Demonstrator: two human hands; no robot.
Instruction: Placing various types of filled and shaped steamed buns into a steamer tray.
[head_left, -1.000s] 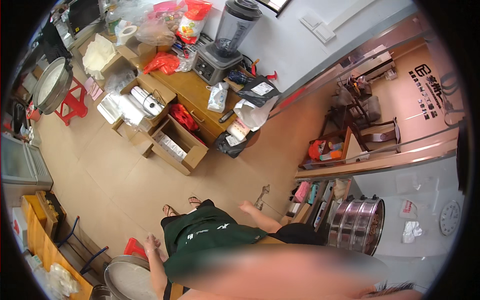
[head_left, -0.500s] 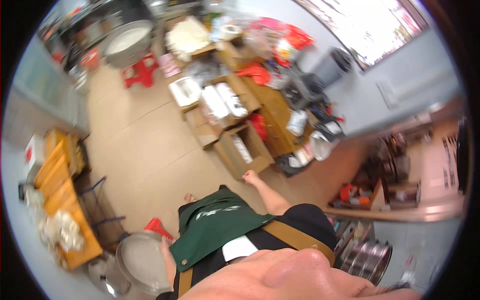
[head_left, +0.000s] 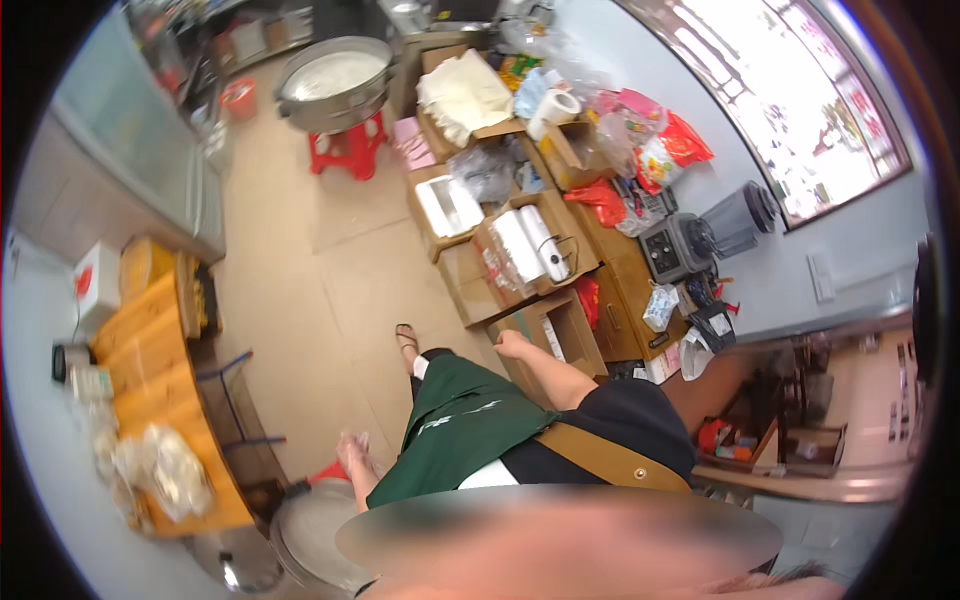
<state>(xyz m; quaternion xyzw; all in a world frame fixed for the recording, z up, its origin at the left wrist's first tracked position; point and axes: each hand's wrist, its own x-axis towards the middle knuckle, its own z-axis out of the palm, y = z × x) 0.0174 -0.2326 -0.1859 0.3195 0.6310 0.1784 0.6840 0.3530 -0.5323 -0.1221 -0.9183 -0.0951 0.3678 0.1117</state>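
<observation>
My left hand (head_left: pixel 352 456) hangs low at my side with its fingers loosely apart and nothing plainly held. Something clear, like thin plastic, shows around its fingers. Just below it is a wide round metal pan (head_left: pixel 285 545), with a piece of red plastic (head_left: pixel 335 470) at its edge. My right hand (head_left: pixel 513 344) is curled closed and appears to be holding nothing. It hangs over the side of an open cardboard box (head_left: pixel 575 335); whether it touches the box I cannot tell. A dark green apron (head_left: pixel 465 415) covers my front.
Ahead, a large metal pot (head_left: pixel 345 112) of white contents sits on a red stool (head_left: pixel 350 150). Cardboard boxes (head_left: pixel 470 285) and a wooden cabinet (head_left: pixel 625 300) bearing a blender (head_left: pixel 690 245) line the right. A wooden table (head_left: pixel 160 350) with plastic bags stands left. Tiled floor (head_left: pixel 300 290) runs between.
The view has shifted and grown sharper, and one of my sandalled feet shows further forward. My left hand has come away from the pan's rim. My right hand stays near the box.
</observation>
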